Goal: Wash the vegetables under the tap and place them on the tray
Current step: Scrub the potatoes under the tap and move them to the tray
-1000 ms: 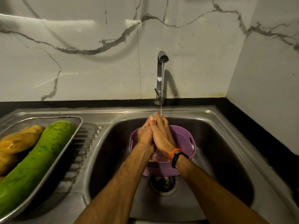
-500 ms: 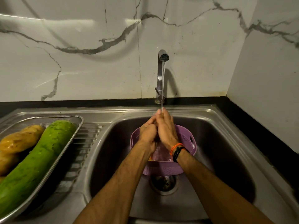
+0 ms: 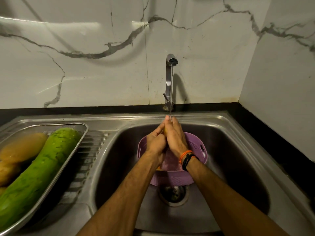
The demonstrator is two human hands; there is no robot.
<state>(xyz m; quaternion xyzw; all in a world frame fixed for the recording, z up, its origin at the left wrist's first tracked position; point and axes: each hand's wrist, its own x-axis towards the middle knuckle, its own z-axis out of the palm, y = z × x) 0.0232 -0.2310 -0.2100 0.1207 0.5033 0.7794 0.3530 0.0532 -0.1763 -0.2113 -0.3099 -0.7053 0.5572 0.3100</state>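
Both grips closed together on a small yellowish veg (image 3: 164, 132), mostly hidden: left hand (image 3: 156, 142) curled round it, right hand (image 3: 174, 137) pressed over, under tap (image 3: 170, 79) stream, above purple basket (image 3: 196, 145) in sink (image 3: 238, 150). Tray (image 3: 81, 132) w/ green gourd (image 3: 39, 174) far left.

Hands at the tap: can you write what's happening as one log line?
step: washing | left hand + right hand: pressed round yellowish vegetable | tap: running | tray: holds gourd

Two bare forearms without sleeves are shown, ending in the left hand (image 3: 156, 142) and the right hand (image 3: 173, 137), the right wrist being encircled by a thin orange cord band (image 3: 185, 155) set just beside a black cord band (image 3: 189, 160).
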